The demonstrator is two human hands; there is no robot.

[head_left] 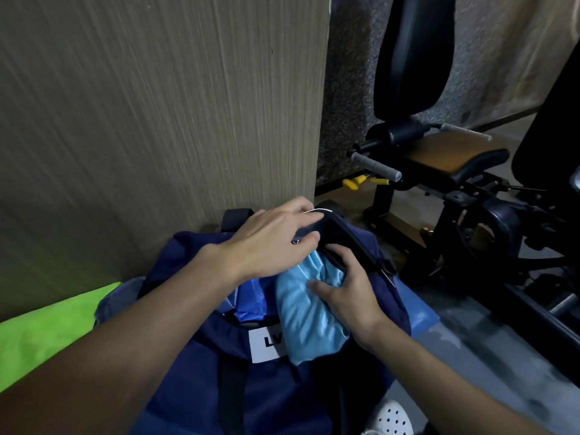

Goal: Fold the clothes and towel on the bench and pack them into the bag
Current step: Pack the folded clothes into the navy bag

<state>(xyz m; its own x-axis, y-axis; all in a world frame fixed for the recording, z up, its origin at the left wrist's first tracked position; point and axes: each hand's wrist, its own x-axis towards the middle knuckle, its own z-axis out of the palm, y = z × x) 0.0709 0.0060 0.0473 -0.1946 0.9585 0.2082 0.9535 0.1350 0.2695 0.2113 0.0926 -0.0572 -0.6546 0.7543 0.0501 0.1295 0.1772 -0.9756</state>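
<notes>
Cloth (pixel 309 312) half in bag (pixel 194 365); exercise machine (pixel 439 158) right.

navy bag (pixel 194 372) sits on blue bench (pixel 422 312), green cloth (pixel 47 334) beside.

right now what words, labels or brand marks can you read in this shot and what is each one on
"LV": black letters on the white label on the navy bag. The light blue cloth covers the label's right part, so more letters may be hidden.
Small mark on the end of the grey handle of the gym machine: too small to read.
No other text shows.
</notes>
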